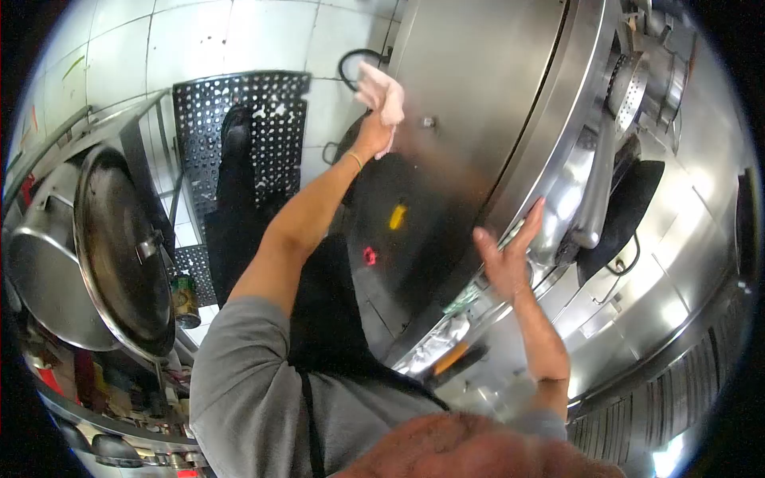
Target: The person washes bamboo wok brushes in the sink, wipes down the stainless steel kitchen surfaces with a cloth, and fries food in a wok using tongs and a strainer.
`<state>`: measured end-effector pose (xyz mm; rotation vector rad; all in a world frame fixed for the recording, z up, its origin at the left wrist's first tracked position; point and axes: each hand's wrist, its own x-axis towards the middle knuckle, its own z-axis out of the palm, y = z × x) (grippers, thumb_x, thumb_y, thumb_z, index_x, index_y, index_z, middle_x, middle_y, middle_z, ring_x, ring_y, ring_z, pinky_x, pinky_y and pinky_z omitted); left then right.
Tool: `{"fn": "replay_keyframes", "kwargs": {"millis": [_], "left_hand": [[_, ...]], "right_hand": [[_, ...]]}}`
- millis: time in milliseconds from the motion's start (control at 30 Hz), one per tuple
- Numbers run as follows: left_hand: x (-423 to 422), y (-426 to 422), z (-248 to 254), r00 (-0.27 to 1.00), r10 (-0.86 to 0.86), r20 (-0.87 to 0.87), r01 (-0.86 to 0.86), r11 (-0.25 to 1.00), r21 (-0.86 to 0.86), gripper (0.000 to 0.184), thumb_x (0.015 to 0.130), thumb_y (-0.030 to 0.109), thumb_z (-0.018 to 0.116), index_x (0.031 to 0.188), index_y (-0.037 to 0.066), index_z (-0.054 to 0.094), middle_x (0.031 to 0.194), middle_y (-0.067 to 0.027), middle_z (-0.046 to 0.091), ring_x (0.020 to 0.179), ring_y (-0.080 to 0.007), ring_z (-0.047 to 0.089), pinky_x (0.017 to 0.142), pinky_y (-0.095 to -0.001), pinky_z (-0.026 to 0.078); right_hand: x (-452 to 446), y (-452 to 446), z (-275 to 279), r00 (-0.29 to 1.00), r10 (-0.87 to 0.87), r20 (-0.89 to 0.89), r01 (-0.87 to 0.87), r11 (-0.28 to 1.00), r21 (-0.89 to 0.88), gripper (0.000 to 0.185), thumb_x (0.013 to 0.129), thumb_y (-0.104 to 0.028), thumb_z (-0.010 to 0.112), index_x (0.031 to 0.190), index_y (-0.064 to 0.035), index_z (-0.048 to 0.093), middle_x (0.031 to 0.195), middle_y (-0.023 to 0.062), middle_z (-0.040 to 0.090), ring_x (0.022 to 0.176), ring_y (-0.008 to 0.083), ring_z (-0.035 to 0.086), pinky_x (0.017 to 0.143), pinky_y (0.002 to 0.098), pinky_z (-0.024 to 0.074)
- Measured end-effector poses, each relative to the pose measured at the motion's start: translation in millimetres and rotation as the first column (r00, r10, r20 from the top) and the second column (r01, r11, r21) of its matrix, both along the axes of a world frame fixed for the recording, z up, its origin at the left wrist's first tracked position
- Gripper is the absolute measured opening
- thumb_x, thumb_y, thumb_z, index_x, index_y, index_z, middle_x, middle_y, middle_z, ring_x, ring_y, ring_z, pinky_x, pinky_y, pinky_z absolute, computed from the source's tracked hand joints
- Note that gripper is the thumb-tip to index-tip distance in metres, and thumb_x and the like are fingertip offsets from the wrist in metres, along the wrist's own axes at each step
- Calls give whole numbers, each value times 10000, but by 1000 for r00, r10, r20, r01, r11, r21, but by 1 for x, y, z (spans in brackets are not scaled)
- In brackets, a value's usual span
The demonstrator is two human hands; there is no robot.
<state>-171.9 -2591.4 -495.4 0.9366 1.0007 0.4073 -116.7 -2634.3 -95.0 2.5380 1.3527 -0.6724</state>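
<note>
My left hand [374, 137] is closed around a pale pink cloth [384, 95], beside the left edge of the stainless steel front panel [478, 72]. Whether the cloth touches the steel, I cannot tell. A small metal knob [428, 122] sits on the panel just right of that hand. My right hand [508, 259] lies on the steel counter edge [542, 163], its thumb and fingers spread and nothing in it. Lower on the dark side of the unit are a yellow piece [397, 216] and a red knob-like piece [370, 256].
A large metal pot [44, 271] with a round lid [119, 255] stands at left, a can [185, 301] near it. Perforated black mats [275, 119] lie on the white tiled floor [191, 36]. On the counter are a perforated ladle [629, 92] and a black wok [629, 211].
</note>
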Motion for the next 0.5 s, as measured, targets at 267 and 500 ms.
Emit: {"fn": "replay_keyframes", "kwargs": {"millis": [267,500], "left_hand": [[-82,-149,69,978,-75,195,69,997,42,350,894,120,535,1226,11,556,1139,-235,637,1105,-370,602,958,-408,460],[-27,-188,20,961,97,259,-113,993,45,542,978,277,528,1431,12,391,1440,-153,447,1334,-236,408,1114,-358,313]], "right_hand": [[6,-17,-14,987,104,119,-118,986,116,1116,824,-360,739,1484,85,-43,1488,361,127,1408,449,153,1163,467,153],[1,-15,-12,992,60,111,-74,989,125,1101,834,-394,721,1483,92,-24,1481,359,143,1406,443,160,1164,467,147]]}}
